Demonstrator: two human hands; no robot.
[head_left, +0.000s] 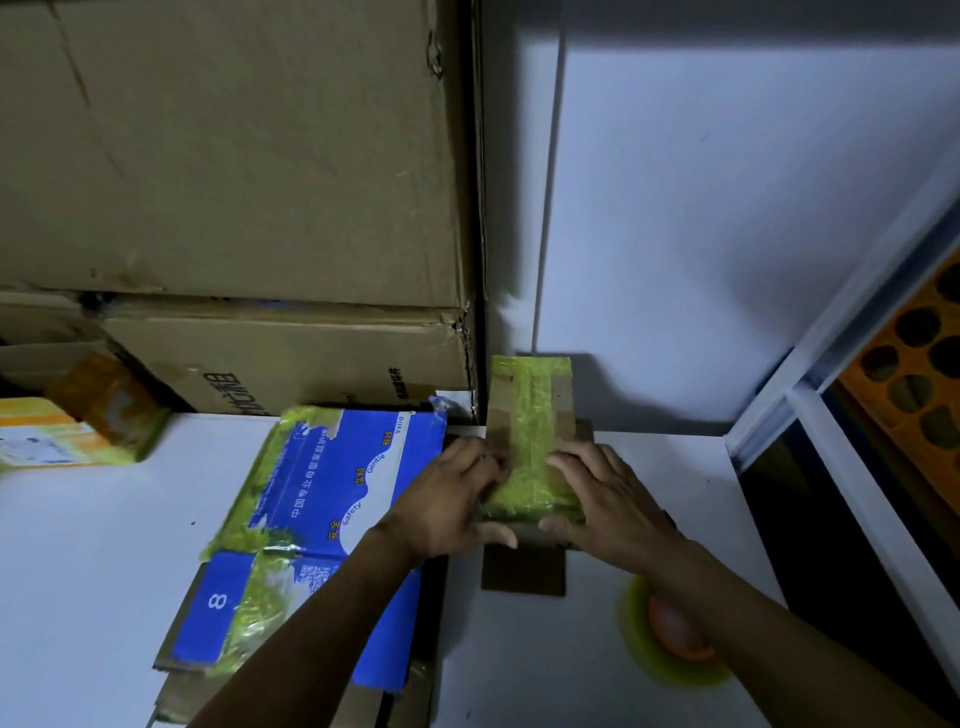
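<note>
The left hand (451, 501) and right hand (610, 506) clasp the taped box (530, 441) on the white bench (78, 571), each grip curled round it: fingers on top, thumbs along its near edge.

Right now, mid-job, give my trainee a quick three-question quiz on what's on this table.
1. What do the left hand and right hand hold?
A) small taped box
B) blue carton
C) tape roll
2. True or false: the tape roll is partly hidden by the right forearm.
3. Fill in: the flattened blue carton shows the digit ___.
Key: 1 A; 2 true; 3 8.
</note>
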